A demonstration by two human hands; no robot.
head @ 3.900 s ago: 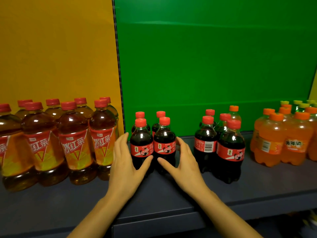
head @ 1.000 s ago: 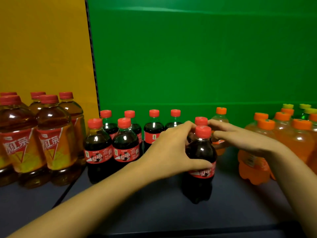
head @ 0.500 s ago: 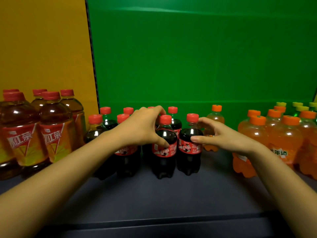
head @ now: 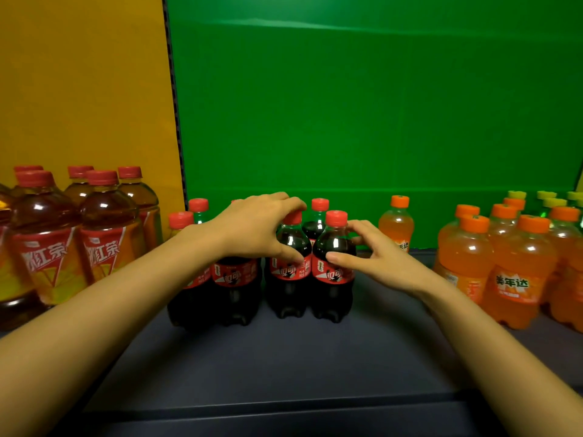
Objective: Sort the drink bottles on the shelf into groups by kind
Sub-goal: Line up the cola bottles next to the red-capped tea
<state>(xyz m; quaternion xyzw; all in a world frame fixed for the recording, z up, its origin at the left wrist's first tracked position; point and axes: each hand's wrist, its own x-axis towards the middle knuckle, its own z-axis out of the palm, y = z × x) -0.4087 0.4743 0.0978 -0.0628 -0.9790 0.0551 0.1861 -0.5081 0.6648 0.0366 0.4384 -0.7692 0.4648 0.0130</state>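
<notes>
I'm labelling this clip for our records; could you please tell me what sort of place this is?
Probably a mock shop shelf in a studio: a dark shelf holds cola bottles, iced tea bottles and orange soda bottles, backed by plain green and yellow panels.

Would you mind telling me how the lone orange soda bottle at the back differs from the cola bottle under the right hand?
The lone orange soda bottle holds bright orange liquid under an orange cap; the cola bottle holds near-black liquid under a red cap. The orange one stands alone near the green backing, untouched, while the cola stands nearer the front, pressed against its group, with the right hand touching it. Both are small, upright and capped.
</notes>
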